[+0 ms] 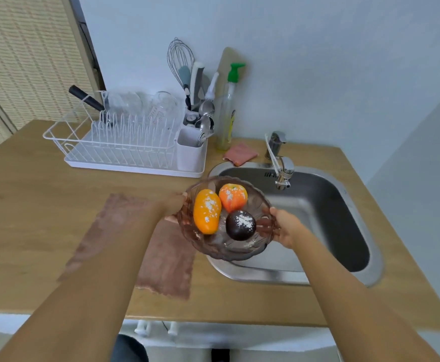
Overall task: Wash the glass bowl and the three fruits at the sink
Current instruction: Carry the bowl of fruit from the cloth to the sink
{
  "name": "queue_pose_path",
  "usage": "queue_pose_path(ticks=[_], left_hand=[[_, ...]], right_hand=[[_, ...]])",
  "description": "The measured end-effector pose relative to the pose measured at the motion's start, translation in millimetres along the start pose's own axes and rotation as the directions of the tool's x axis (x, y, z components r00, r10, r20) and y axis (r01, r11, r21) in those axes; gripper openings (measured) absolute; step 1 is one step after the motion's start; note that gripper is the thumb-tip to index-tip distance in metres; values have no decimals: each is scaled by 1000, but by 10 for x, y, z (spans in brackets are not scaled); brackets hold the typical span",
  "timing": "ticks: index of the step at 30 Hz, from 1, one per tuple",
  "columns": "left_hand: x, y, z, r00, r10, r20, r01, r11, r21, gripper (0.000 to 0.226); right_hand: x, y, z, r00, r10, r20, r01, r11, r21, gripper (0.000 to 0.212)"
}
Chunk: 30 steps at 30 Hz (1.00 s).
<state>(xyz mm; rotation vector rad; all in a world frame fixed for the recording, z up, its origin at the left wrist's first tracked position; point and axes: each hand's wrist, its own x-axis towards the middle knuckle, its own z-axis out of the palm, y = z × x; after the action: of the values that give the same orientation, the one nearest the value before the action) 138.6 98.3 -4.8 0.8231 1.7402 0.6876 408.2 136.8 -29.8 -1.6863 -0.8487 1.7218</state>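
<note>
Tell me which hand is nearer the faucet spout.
Right. The right hand grips the glass bowl's rim just below the faucet spout; the left hand grips the far rim, over the counter.

Both forearms run out of the picture at its near edge. The left hand [173, 206] is partly hidden behind the glass bowl [239, 250], only its thumb tip showing over the rim; the fingers of the right hand [282, 227] show only dimly through the glass. The brown cloth [166, 259] on the bench [30, 205] is blurred and partly covered by the left arm. The bowl hides the left near rim of the sink [344, 231]. Glassware in the dish rack [114, 142] is too faint to tell apart. The cutting board [225, 66] stands half behind the soap bottle [228, 111].
</note>
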Motion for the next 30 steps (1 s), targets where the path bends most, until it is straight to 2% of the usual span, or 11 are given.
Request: queue_pose_path(ticks=[5, 8, 12, 18, 26, 30], left_hand=[[228, 184, 413, 999, 54, 6, -54, 998, -19, 34], [330, 310, 633, 995, 11, 101, -18, 998, 68, 28], [548, 288, 908, 993, -37, 111, 20, 988, 152, 34], [809, 137, 1325, 986, -48, 160, -1, 957, 290, 34], [1066, -200, 1560, 991, -95, 90, 55, 927, 372, 39], [1127, -351, 1631, 993, -103, 50, 76, 921, 382, 33]], right_hand=[[149, -25, -388, 998, 15, -69, -14, 1000, 15, 27], [281, -29, -619, 993, 29, -112, -27, 999, 22, 29], [474, 36, -872, 987, 63, -149, -60, 998, 29, 32], [774, 248, -1089, 974, 125, -190, -118, 992, 45, 33], [979, 480, -1152, 964, 175, -201, -168, 985, 50, 29], [1037, 542, -1189, 962, 190, -196, -187, 982, 30, 27]])
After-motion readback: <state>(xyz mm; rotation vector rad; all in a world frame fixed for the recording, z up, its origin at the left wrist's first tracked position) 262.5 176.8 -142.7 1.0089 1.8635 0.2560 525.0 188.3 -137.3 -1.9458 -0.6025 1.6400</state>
